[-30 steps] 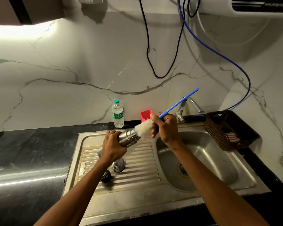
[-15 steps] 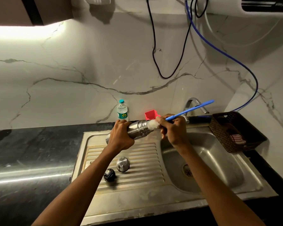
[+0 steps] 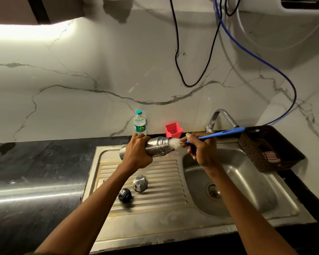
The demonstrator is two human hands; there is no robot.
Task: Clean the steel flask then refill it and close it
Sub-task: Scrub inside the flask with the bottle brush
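A black stone counter [image 3: 35, 162] under a white veined marble wall carries a stainless steel sink [image 3: 247, 181] with a ribbed drainboard. Above that drainboard the cylindrical steel flask [image 3: 155, 147] lies nearly level, mouth toward the basin; the left hand [image 3: 136, 155] wraps its fingers round the body. The right hand [image 3: 201, 150] pinches the blue handle of a white-bristled bottle brush [image 3: 174, 143], bristles at the flask's mouth.

The cleaning step is in hand; next, the brush likely needs pushing straight along the flask's axis.

On the drainboard, nearer the person, sit a domed steel cap [image 3: 140, 183] and a black stopper [image 3: 124, 195]. Behind the flask stands a clear plastic water bottle [image 3: 140, 124]; its green label is unreadable.
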